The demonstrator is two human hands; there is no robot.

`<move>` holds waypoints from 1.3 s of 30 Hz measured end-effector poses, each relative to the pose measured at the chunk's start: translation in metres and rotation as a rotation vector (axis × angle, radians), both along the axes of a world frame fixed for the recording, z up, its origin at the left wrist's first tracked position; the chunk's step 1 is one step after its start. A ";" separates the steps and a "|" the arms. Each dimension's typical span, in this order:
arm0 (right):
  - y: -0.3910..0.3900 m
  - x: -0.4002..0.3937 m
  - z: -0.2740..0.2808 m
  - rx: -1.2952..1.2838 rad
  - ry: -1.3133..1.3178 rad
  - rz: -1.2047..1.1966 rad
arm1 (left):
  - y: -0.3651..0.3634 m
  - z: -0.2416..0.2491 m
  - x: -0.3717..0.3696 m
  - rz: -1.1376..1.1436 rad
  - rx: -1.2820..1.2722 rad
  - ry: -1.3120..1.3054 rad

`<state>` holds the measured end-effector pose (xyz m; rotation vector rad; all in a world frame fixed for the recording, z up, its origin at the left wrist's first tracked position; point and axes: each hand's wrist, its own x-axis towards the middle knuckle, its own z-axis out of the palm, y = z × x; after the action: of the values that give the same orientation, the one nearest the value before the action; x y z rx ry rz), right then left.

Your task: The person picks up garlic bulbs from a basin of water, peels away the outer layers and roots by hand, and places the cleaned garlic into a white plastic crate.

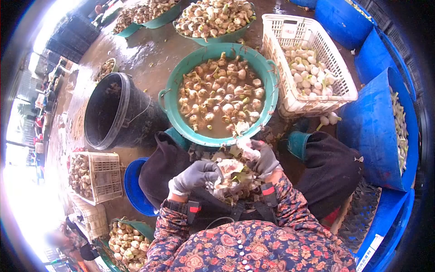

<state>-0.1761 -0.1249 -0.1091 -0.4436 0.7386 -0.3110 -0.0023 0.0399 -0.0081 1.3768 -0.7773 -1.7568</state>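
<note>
My left hand [195,176], in a grey glove, grips a muddy bulb vegetable [230,167] over my lap. My right hand [263,158], also in a grey glove, holds the same bulb from the right side and pinches its peel. Loose peelings [235,187] lie heaped on my lap under both hands. Just beyond my hands stands a green basin [270,72] of brown water with several unpeeled bulbs floating in it.
A white crate [308,27] with peeled white bulbs stands right of the basin, a black bucket [104,111] to its left. Blue bins [376,122] line the right. More green basins [213,38] sit beyond on the wet floor; a crate [106,177] of bulbs lies at left.
</note>
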 end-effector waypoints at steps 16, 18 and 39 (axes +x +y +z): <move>0.014 -0.003 0.006 -0.377 0.013 0.168 | -0.037 -0.023 -0.033 0.533 -0.212 0.047; 0.009 -0.002 0.017 0.240 -0.053 0.053 | -0.032 0.001 -0.028 0.632 -0.226 0.176; 0.011 0.002 0.011 0.195 -0.112 0.013 | -0.037 -0.028 0.002 0.002 0.341 -1.020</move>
<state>-0.1740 -0.1141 -0.0977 -0.2445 0.6494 -0.2465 -0.0001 0.0025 -0.0359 2.5527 -0.9904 -1.1225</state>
